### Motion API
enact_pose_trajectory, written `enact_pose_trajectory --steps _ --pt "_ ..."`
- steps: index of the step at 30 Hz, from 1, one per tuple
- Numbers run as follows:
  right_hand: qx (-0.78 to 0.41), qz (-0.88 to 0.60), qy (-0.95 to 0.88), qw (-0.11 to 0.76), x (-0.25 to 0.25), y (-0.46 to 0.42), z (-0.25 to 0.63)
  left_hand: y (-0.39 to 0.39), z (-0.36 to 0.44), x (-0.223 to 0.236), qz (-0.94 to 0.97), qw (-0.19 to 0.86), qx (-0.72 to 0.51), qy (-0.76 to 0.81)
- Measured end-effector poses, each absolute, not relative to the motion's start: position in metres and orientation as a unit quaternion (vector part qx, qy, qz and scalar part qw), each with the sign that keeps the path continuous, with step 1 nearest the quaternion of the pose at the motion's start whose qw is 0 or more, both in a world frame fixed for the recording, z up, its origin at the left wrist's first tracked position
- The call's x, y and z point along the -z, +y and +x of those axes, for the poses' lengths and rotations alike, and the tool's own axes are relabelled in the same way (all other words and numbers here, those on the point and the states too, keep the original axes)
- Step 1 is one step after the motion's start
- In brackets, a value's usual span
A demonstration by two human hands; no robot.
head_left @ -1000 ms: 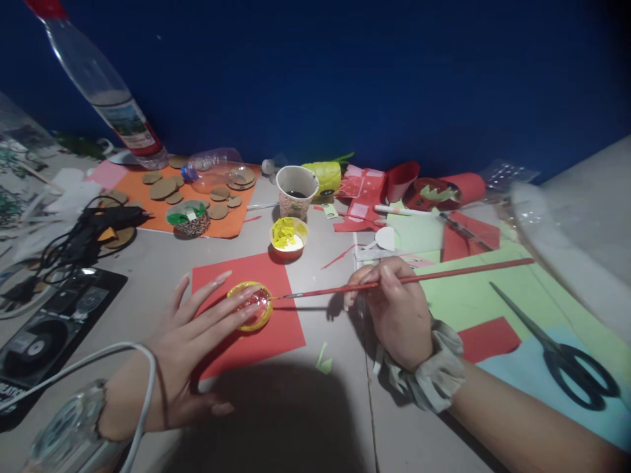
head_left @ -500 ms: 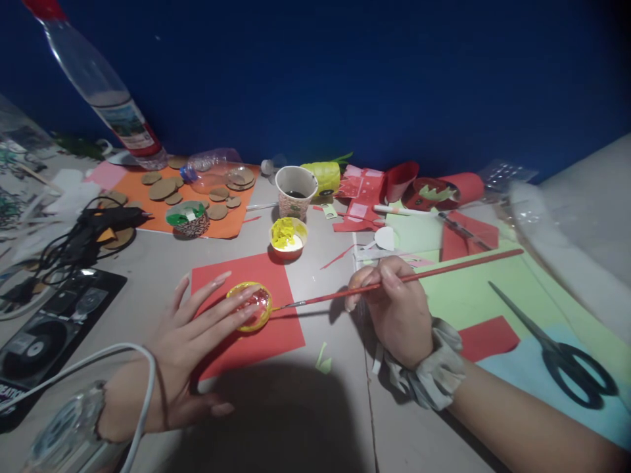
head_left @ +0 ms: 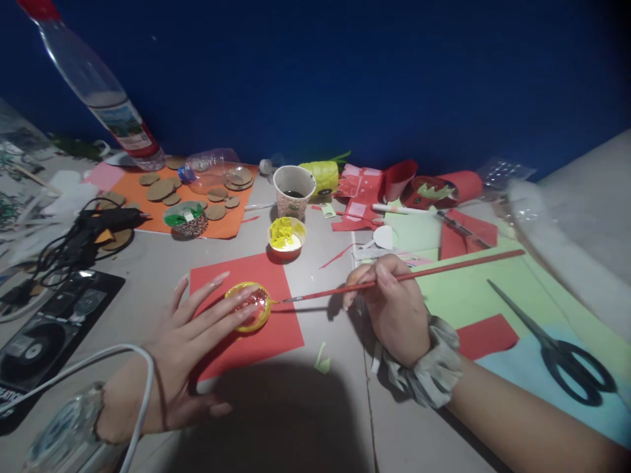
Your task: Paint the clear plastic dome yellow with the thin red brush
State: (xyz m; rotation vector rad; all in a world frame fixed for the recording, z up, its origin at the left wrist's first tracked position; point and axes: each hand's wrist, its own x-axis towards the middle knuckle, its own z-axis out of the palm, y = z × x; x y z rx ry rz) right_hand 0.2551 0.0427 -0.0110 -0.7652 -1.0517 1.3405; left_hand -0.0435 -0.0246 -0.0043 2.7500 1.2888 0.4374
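My left hand [head_left: 197, 335] is spread, its fingertips resting on a round clear plastic piece [head_left: 263, 316] with a yellow painted rim. That piece lies on a square of red paper [head_left: 286, 338]. In my right hand [head_left: 394, 305] is a thin red paintbrush [head_left: 458, 265], pinched between thumb and fingers. Its yellow-tipped bristles point left, at the right side of the yellow rim; whether they touch it I cannot tell. Just behind the red paper stands a small cup [head_left: 286, 238] with yellow paint in it, and a paper cup [head_left: 292, 194] of dark liquid is behind that.
Black scissors [head_left: 566, 358] lie at the right on coloured paper. A tall bottle [head_left: 106, 98] stands at the back left. Cardboard discs [head_left: 162, 190] and a cup with green paint [head_left: 186, 220] sit on orange paper. A glue gun [head_left: 106, 220] and a white cable [head_left: 142, 387] are at the left.
The brush tip has lifted slightly and sits a little higher beside the yellow rim. My left hand keeps its place on the round piece.
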Motion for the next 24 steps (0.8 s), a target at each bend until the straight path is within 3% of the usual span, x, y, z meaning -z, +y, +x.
enact_pose_trajectory --steps 16,24 --pt "-0.576 -0.342 -0.446 0.593 0.0101 0.0435 0.2545 -0.0257 -0.0421 0.0087 0.885 0.027 -0.16 0.437" --pt "-0.592 -0.36 -0.464 0.552 0.0123 0.0384 0.2558 -0.0229 -0.0429 0.0111 0.896 -0.011 -0.162 0.413"
